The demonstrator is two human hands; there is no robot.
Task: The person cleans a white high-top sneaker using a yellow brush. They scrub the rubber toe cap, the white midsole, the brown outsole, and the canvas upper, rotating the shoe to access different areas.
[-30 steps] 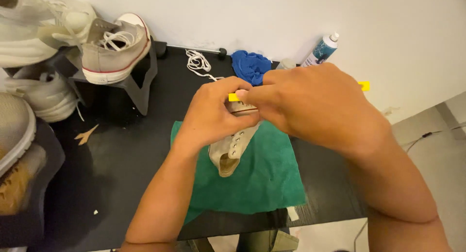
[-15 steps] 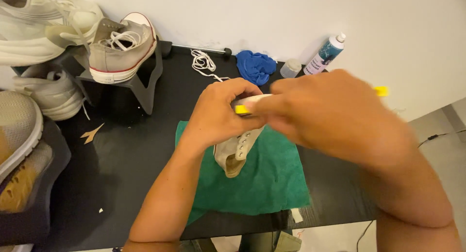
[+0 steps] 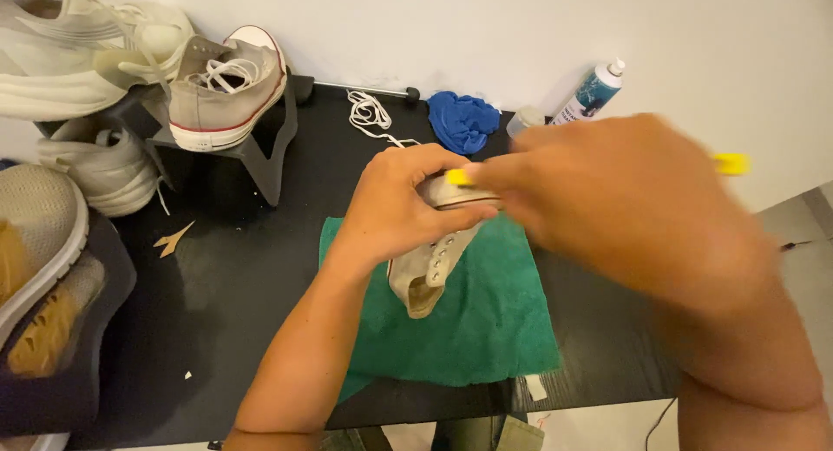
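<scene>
Left hand (image 3: 395,208) grips the beige shoe (image 3: 434,260) — long axis upright, opening down — right hand (image 3: 625,208) clasps a yellow brush (image 3: 731,164).

A shoe-cleaning workbench: sneakers (image 3: 221,91) on stands, black table (image 3: 243,295).

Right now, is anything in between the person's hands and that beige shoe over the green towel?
Nothing visible is. The left hand grips the beige laceless sneaker directly, above the green towel. The right hand, blurred, holds a yellow brush whose yellow tip shows at the shoe. Only the brush lies between that hand and the shoe.
</scene>
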